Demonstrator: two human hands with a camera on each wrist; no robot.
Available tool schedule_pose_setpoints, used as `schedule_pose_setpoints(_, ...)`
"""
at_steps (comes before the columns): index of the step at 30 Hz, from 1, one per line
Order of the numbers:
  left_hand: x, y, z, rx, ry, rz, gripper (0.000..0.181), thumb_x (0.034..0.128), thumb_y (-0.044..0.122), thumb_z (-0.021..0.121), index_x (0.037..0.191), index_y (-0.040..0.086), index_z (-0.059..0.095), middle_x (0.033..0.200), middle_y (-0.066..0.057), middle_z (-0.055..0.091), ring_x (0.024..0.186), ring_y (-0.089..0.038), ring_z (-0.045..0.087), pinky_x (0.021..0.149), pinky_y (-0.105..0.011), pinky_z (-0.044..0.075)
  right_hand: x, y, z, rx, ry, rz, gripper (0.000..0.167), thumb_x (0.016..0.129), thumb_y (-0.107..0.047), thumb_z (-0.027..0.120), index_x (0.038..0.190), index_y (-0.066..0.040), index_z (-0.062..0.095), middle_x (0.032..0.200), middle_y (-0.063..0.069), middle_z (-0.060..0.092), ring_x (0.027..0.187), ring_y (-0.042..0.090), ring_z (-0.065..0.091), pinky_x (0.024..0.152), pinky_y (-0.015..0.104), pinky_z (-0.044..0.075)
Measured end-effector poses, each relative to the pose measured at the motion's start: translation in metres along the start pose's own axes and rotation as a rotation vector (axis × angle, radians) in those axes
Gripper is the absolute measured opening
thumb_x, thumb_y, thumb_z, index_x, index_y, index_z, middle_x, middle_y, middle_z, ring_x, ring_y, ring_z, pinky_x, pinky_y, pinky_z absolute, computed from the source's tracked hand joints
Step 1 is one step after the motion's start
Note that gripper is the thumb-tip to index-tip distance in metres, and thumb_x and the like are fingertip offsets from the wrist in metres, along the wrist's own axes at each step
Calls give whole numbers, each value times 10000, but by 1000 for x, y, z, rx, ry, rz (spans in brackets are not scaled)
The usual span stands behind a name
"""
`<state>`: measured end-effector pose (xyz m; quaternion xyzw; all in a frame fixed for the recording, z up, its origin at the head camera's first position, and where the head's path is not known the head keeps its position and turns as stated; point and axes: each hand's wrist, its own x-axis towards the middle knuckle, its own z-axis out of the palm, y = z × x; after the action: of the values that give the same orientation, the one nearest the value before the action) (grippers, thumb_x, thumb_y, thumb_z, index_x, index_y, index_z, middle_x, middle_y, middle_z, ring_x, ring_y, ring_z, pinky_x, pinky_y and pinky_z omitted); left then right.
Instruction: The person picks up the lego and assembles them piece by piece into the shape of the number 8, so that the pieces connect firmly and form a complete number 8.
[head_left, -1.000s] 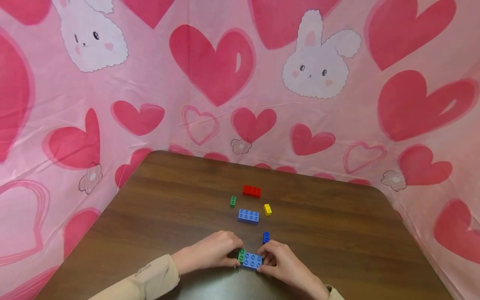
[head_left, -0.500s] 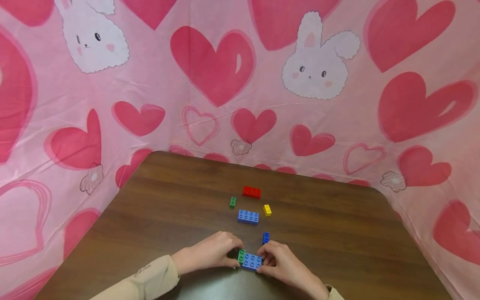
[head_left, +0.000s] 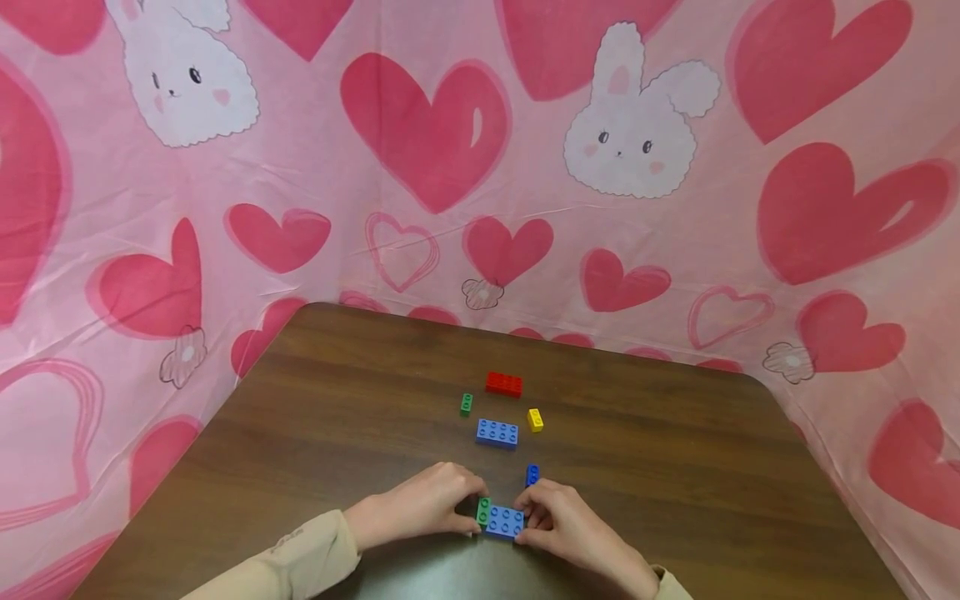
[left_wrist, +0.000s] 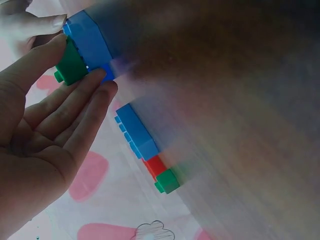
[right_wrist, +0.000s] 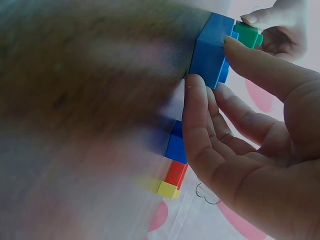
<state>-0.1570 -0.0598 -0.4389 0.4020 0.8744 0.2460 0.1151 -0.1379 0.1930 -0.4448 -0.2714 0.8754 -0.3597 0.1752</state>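
Observation:
Near the table's front edge lies a light blue brick point(head_left: 506, 522) with a small green brick point(head_left: 483, 512) on its studs at the left end. My left hand point(head_left: 429, 502) pinches the green brick between thumb and fingers; the left wrist view shows the thumb on the green brick point(left_wrist: 72, 64). At the other end, my right hand point(head_left: 572, 523) grips the light blue brick point(right_wrist: 210, 52), thumb on one side and fingertips on the other. Just beyond the right fingers sits a small dark blue brick point(head_left: 532, 475), partly hidden by that hand in the head view.
Farther back on the brown table point(head_left: 337, 400) lie another light blue brick point(head_left: 497, 433), a small yellow brick point(head_left: 535, 419), a second small green brick point(head_left: 467, 404) and a red brick point(head_left: 504, 383). A pink heart-patterned cloth point(head_left: 540, 233) hangs behind the table.

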Motion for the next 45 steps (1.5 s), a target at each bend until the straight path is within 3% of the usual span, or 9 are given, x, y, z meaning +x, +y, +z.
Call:
schedule_pose_setpoints(6,0,0,0,-1,7,8,282,846,261,791,1093,137,733,953,72,733,769,37,556,721,-121,495,-1,-2,-3,-8,23,-34,256,845,-207,786,1033,-64,691,913,15,635,759,-54,570,664,163,529)
schedule_pose_setpoints(15,-1,1,-1,-29,-10,-26,305,853,267,785,1121,134,726,964,63,740,757,24,565,725,-122,500,-3,0,-14,-84,150,-158,230,840,-163,787,1007,-41,685,899,68,657,756,-38,577,634,190,538)
schedule_pose_setpoints(26,-2,-1,-1,-42,0,-8,302,862,277,775,1120,129,723,947,59,740,746,26,570,709,-116,496,4,7,-33,-109,186,-62,271,843,-210,787,1038,-53,683,960,58,667,768,5,587,669,200,546)
schedule_pose_setpoints(45,-1,-1,2,-41,-2,-16,317,872,288,763,1145,134,715,975,70,738,766,47,568,727,-114,501,15,25,-32,-126,206,-32,344,829,-230,801,1070,-19,673,961,93,661,745,2,584,663,176,542)
